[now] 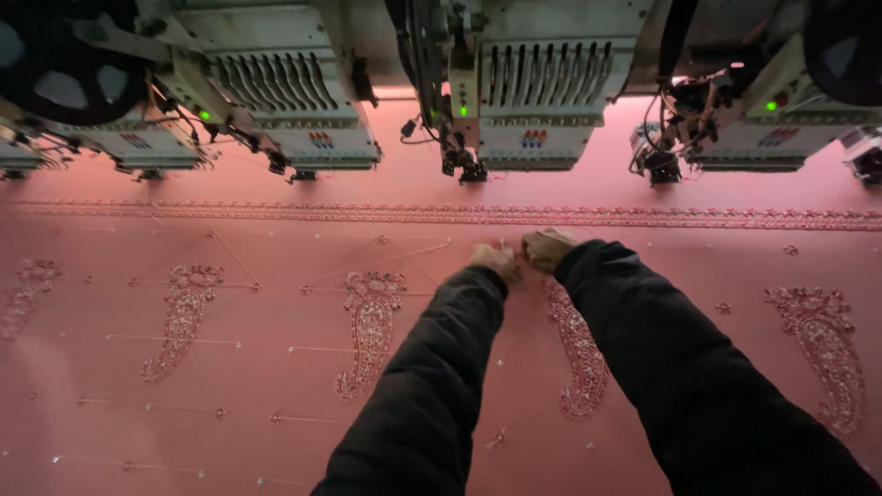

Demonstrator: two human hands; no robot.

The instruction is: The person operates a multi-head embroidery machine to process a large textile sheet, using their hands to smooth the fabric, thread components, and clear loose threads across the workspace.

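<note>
- Seen from the head camera, a wide sheet of pink fabric [276, 441] lies stretched flat under a row of grey multi-needle embroidery machine heads [542, 92] along the far edge.
- Both arms reach forward in dark padded sleeves [423, 395], and the two hands meet over the cloth just short of the middle machine head.
- The left hand [494, 261] is curled, its fingers drawn together and pressed down on the fabric; whether it pinches anything is too small to make out.
- The right hand [548, 248] sits just beside it, almost touching, knuckles up and fingers bunched tight at the tips; what they grip, if anything, I cannot tell.
- A thin pale loose thread [404, 254] runs slantwise across the cloth just left of the hands, one of several such strands between the motifs.
- A long embroidered beaded border band [276, 211] runs left to right across the fabric, just beyond the hands.
- Beaded paisley motifs stand in a row nearer the viewer: one paisley left of the arms [369, 321], another further left [182, 317], one between the two sleeves [579, 354] partly covered by the right arm, and one at the far right [827, 344].
- Small green indicator lights [462, 110] glow on the machine heads.
</note>
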